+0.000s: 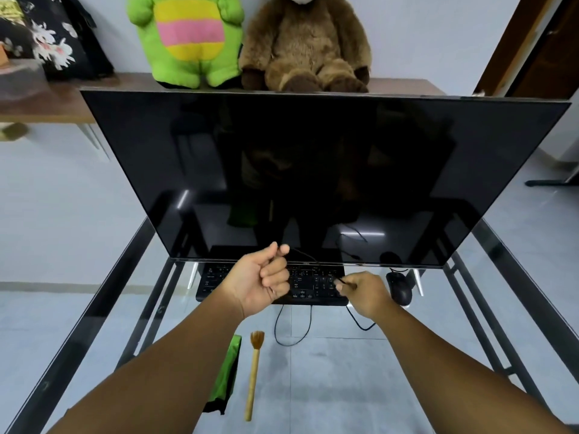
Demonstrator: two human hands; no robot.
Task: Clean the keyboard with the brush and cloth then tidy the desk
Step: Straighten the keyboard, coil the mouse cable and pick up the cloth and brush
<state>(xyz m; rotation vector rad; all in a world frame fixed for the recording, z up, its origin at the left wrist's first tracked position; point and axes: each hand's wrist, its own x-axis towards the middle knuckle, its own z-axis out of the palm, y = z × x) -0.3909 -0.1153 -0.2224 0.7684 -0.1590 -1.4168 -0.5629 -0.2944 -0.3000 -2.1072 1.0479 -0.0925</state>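
Both arms fwd; left grip (pixel 261 278) palm up, fingers curled pinching, right grip (pixel 363 292) knuckles up, pinching too.

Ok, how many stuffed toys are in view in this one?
2. A green plush toy sits on the wooden shelf behind the monitor, and a brown plush toy sits right beside it. Both heads are cropped; more may be out of frame.

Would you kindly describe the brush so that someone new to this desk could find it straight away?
Start from the big dark monitor on the glass desk, then look to the near edge, below the black keyboard. The brush lies flat there, bristles pointing toward the keyboard. It is the slim, light wooden stick with a tuft on its end, just right of the folded green cloth.
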